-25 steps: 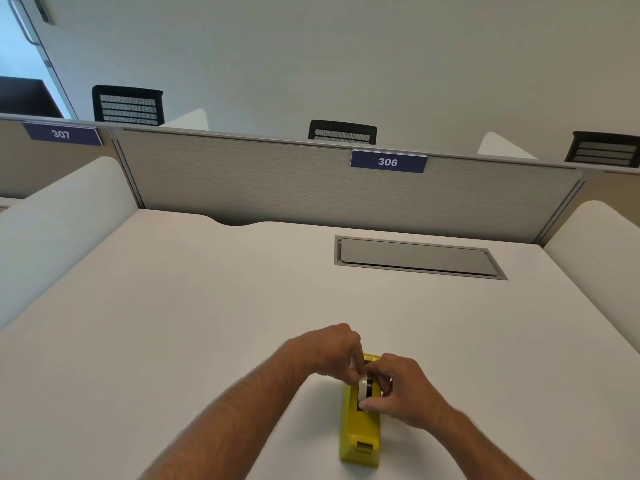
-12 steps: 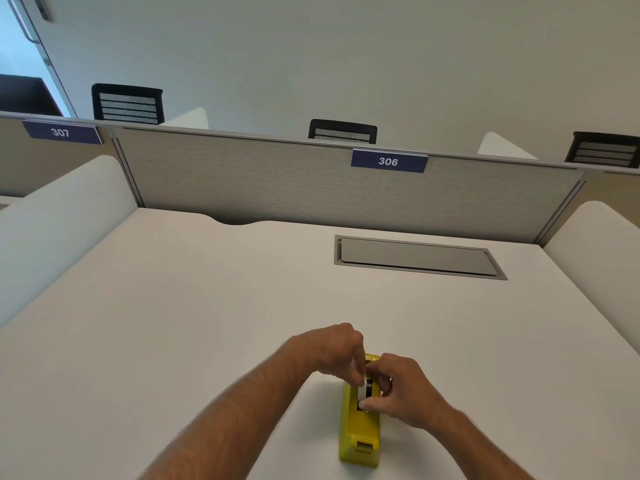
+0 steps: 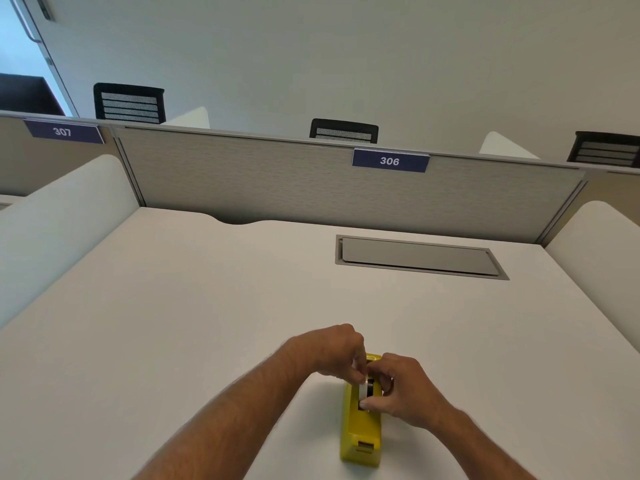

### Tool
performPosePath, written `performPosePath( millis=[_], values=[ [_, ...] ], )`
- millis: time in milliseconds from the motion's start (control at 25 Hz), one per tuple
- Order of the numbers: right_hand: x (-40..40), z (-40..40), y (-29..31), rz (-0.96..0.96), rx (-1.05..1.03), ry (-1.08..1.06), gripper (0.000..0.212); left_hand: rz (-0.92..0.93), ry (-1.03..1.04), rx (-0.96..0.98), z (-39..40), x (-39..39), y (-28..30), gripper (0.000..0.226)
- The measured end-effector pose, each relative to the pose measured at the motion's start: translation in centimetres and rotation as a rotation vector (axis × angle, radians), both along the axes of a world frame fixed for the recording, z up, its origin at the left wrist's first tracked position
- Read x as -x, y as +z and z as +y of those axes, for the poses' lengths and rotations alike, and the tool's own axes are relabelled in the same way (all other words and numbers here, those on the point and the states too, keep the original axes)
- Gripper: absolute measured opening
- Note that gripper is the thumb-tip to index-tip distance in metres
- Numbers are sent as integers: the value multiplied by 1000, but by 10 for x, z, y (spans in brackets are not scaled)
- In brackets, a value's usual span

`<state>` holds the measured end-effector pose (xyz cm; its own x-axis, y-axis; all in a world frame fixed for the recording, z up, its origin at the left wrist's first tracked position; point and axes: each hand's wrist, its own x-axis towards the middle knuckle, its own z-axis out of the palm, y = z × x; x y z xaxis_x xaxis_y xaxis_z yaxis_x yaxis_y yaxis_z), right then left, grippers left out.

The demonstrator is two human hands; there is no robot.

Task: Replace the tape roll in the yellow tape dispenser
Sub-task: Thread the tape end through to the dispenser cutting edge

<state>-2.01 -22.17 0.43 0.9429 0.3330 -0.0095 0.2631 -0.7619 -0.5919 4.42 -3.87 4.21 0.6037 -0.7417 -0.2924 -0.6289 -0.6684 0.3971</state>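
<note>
White cubicle surface (image 3: 207, 306): both hands, left hand (image 3: 332, 351) and right hand (image 3: 405, 389), pinch the tape roll (image 3: 364, 391) over the yellow tape dispenser (image 3: 362, 431). Risk: a tilted roll could jam in its slot.

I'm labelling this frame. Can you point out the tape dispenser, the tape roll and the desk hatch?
Tape dispenser (image 3: 360, 429): head view, on its yellow top face below the roll slot.
Tape roll (image 3: 364, 393): head view, on the roll's white edge in the slot.
Desk hatch (image 3: 415, 255): head view, middle of the grey lid.
</note>
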Motion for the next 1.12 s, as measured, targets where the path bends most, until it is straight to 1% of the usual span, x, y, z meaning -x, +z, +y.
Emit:
performPosePath(
  millis=[320,760,960,1120],
  values=[
    [-1,0,0,15,4,-5,41,13,-9,9,0,-4,-1,31],
    [-1,0,-2,8,-11,-6,46,30,32,27,-1,-5,-2,28],
    [-1,-1,-2,9,-10,-1,44,41,20,29,3,-3,-3,32],
    [0,-2,-1,7,-10,3,43,55,38,44,3,-2,-4,29]
  ],
)
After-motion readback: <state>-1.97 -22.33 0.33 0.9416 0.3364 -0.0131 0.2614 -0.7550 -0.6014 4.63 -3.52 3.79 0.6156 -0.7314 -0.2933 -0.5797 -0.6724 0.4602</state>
